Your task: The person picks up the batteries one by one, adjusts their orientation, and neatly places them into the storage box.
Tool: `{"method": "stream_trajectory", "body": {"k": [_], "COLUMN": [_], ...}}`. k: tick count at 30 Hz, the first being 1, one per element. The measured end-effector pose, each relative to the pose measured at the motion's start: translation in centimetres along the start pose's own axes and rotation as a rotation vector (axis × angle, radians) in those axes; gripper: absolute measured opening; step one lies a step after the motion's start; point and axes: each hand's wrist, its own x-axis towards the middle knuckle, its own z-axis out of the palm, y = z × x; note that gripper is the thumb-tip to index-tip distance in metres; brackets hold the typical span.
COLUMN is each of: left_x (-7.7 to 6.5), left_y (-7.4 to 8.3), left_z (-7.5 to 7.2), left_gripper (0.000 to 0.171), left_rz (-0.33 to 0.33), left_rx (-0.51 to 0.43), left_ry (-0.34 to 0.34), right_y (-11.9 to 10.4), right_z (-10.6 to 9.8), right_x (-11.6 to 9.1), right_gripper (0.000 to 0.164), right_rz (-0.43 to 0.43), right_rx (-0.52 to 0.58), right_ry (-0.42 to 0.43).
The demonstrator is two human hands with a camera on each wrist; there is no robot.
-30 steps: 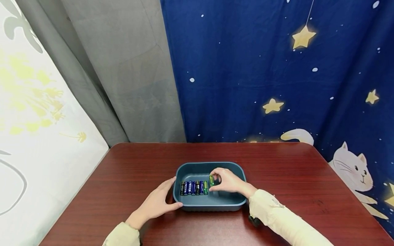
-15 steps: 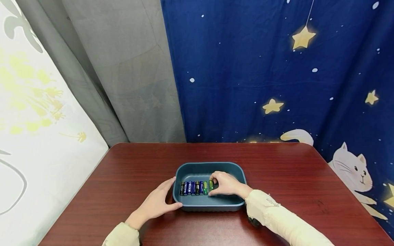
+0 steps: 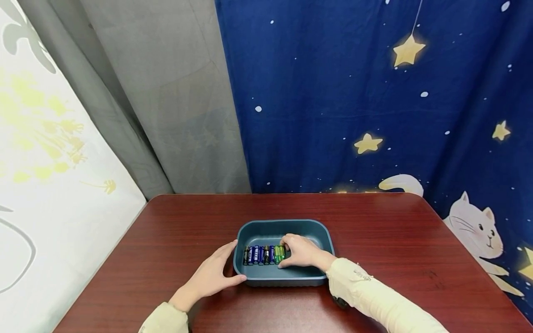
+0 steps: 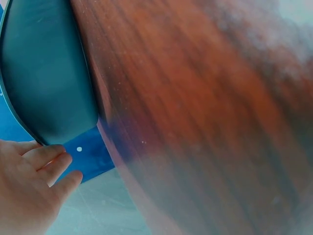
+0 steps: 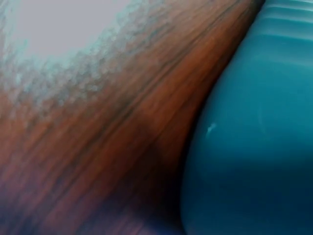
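Observation:
A blue-green plastic bin (image 3: 287, 281) sits on the table, with a row of batteries (image 3: 261, 255) lying side by side on its floor. Dark and blue batteries make up most of the row; two green ones are at its right end. My right hand (image 3: 306, 252) reaches in over the bin and pinches the rightmost green battery (image 3: 282, 253) by its ends, against its neighbour. My left hand (image 3: 212, 273) rests on the bin's left side, fingers extended and thumb at the front corner. The left wrist view also has this hand (image 4: 34, 181) at the bin wall (image 4: 49, 73).
A reddish-brown wooden table (image 3: 187, 222) spreads around the bin. Behind it hang a grey curtain (image 3: 175, 92) and a blue star-patterned curtain (image 3: 312, 92). The right wrist view has only the bin's outer wall (image 5: 254, 137) and the tabletop (image 5: 112, 122).
My right hand has lowered the green battery to the bin floor and slid it left against the other green one. The left hand has stayed in place.

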Motion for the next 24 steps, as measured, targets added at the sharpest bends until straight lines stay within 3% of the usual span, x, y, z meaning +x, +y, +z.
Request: {"method": "stream_trajectory", "body": {"k": [9,15,24], "left_x": [0.0,0.0,0.0], "left_y": [-0.1,-0.1,0.1], "left_z": [0.0,0.0,-0.1], "left_gripper": [0.089,0.089,0.089], "left_rz": [0.002,0.004,-0.004], "left_rx": [0.003,0.004,-0.002], "left_ry": [-0.001,0.000,-0.007], "right_y": [0.2,0.2,0.7], "right_z": [-0.1,-0.5,-2.2], "right_x": [-0.1,-0.3,-1.2], "right_gripper": [0.054,0.052,0.056], "right_rz": [0.018,-0.026,-0.003], "right_rx": [0.046,0.071,0.127], "right_ry": [0.000,0.041,0.068]}}
